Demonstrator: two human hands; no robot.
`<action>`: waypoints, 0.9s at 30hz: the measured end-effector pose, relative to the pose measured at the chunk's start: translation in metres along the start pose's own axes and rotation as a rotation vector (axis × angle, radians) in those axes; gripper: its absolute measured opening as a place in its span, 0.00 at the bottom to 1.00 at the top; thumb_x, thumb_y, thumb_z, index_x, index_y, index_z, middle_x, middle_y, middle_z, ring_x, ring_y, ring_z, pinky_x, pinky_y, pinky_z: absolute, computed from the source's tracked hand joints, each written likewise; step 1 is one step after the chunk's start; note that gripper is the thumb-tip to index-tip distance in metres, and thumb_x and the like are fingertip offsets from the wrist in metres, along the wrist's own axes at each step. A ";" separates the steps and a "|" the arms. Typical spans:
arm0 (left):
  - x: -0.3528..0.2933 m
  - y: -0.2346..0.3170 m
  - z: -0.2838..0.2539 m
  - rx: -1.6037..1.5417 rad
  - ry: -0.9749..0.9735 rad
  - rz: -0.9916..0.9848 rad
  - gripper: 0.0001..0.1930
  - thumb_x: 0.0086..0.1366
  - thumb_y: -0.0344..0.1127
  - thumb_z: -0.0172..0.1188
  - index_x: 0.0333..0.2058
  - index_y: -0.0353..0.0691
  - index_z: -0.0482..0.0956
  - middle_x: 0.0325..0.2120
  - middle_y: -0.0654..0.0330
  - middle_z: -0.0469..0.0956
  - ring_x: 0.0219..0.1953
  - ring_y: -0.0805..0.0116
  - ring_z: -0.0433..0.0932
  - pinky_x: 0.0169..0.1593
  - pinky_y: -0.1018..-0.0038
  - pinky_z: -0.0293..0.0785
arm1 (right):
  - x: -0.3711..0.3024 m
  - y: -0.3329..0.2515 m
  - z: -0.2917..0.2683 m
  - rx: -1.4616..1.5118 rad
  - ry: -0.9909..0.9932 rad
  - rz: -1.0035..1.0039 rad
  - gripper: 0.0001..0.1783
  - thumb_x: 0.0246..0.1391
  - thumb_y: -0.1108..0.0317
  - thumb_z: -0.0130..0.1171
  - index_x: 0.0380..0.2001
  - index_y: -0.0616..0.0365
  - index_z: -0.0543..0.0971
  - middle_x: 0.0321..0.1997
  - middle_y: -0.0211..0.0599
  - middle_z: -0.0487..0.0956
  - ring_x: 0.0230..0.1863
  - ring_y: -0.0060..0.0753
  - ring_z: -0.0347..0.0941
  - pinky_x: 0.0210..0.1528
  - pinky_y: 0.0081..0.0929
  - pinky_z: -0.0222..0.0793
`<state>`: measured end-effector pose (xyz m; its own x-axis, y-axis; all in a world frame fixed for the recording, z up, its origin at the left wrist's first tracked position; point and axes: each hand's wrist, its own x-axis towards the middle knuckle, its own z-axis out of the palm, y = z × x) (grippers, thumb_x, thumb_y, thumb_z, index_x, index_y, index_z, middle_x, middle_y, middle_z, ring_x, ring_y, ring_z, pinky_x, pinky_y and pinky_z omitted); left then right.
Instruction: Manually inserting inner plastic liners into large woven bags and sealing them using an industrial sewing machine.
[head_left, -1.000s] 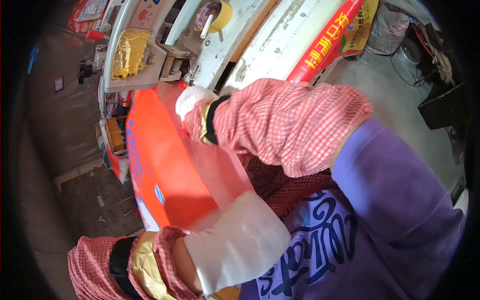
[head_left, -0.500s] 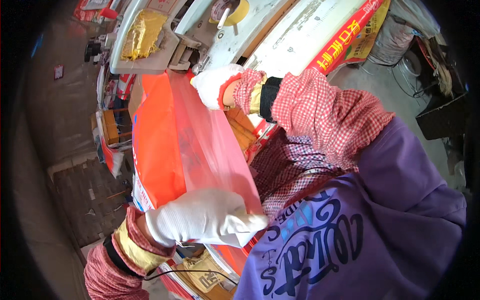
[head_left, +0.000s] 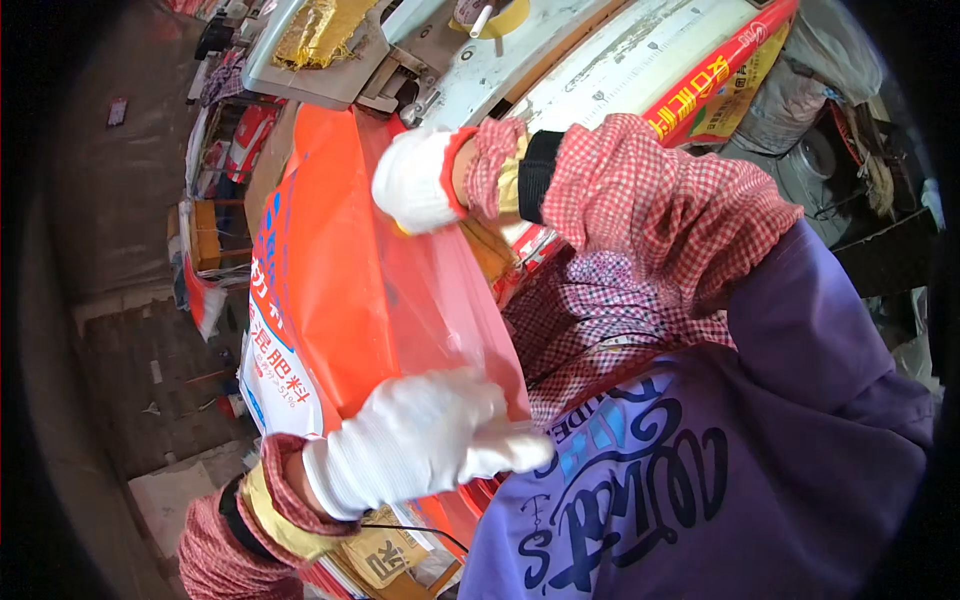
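A large orange-red plastic sack (head_left: pixel 335 270), printed in blue and white on its left side, lies stretched between my hands. Along its right side runs a sheer pink layer (head_left: pixel 450 300). My left hand (head_left: pixel 420 440), in a white knitted glove, is closed on the sack's near edge, thumb pointing right. My right hand (head_left: pixel 415 180), gloved likewise, is curled into a fist over the upper part of the sack; its fingertips are hidden underneath. Just beyond it is the metal foot of a pale machine (head_left: pixel 395 85) that looks like a sewing machine. The sack's far end reaches this foot.
A gold-coloured pad (head_left: pixel 325 35) sits on the machine. A tape roll (head_left: pixel 490 15) rests on the worn white table (head_left: pixel 590 70), with a red and yellow sack (head_left: pixel 725 75) along its edge. Beneath my left arm are a stacked printed sack (head_left: pixel 385 555) and a black cord (head_left: pixel 425 530).
My right hand has come slightly left and nearer, away from the machine foot. The sack has spread left, showing more print. My left hand has shifted a little right and nearer.
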<state>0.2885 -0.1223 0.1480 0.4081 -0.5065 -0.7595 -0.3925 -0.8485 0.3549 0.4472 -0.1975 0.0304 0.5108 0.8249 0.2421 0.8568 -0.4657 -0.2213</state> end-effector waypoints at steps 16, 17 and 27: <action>-0.004 0.001 0.030 0.231 0.115 0.273 0.09 0.51 0.39 0.57 0.23 0.40 0.71 0.20 0.59 0.69 0.26 0.59 0.74 0.27 0.67 0.70 | -0.038 -0.079 -0.013 0.210 -0.264 -0.334 0.11 0.37 0.66 0.52 0.27 0.54 0.78 0.22 0.40 0.73 0.23 0.40 0.71 0.27 0.32 0.69; -0.005 0.001 0.031 0.235 0.108 0.256 0.08 0.50 0.38 0.57 0.23 0.41 0.70 0.19 0.59 0.69 0.25 0.58 0.74 0.26 0.67 0.70 | -0.041 -0.065 -0.015 0.128 -0.099 -0.044 0.17 0.37 0.67 0.53 0.36 0.57 0.76 0.31 0.42 0.76 0.30 0.40 0.73 0.33 0.33 0.71; 0.004 0.009 0.036 0.358 0.142 0.411 0.07 0.50 0.35 0.55 0.23 0.40 0.69 0.17 0.59 0.68 0.21 0.59 0.73 0.23 0.67 0.69 | -0.014 -0.026 0.029 -0.156 -0.080 0.306 0.12 0.46 0.65 0.51 0.24 0.63 0.78 0.27 0.47 0.78 0.28 0.42 0.76 0.31 0.38 0.72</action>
<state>0.2572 -0.1265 0.1282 0.2600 -0.8210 -0.5083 -0.7879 -0.4847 0.3798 0.4163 -0.1874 0.0053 0.7438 0.6592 0.1111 0.6685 -0.7333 -0.1240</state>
